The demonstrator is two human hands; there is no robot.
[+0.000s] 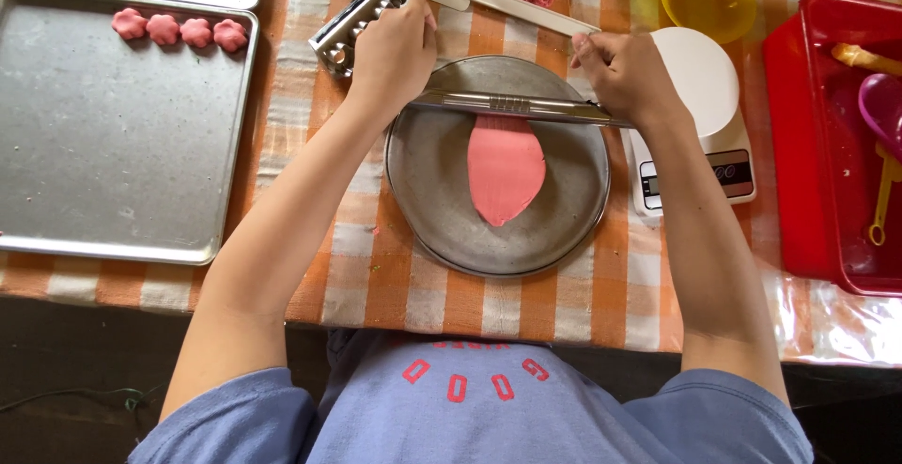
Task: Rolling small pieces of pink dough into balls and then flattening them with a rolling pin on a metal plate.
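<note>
A: While we look down from the head camera, our left hand (393, 51) and right hand (625, 74) each curl their fingers around one end of a metal rolling pin (507, 105), which lies across the far side of a round metal plate (573, 229).

B: Where is the dough?

A: A flat pink sheet of dough (505, 168) lies near the middle of the plate, its far edge under the pin and its near end tapering to a point.

B: What might go wrong?

A: We judge the plate could slide on the checked tablecloth (366, 286) if we push unevenly, and the thin dough could tear or stick to the pin. A kitchen scale (705, 145) sits just beside our right wrist, so a wide stroke could knock it.
</note>
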